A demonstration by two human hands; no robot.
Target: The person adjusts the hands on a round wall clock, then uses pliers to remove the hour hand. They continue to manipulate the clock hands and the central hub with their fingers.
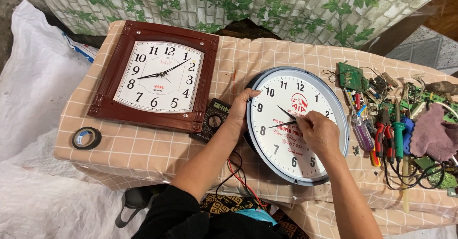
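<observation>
A round wall clock (312, 93) with a white dial and a dark grey rim is propped up on the checked table cloth (143, 148). My left hand (241, 110) grips its left rim near the nine. My right hand (317, 131) rests on the dial, fingertips pinched at the centre where the black hands (285, 117) meet. Whether the fingers hold a small part cannot be told.
A square clock (157, 77) in a brown frame lies at the left. A black multimeter (213, 119) with red and black leads sits between the clocks. A tape roll (86, 138) lies near the left edge. Screwdrivers (360, 127), pliers (381, 136), circuit boards (352, 76) and a purple rag (434, 131) crowd the right.
</observation>
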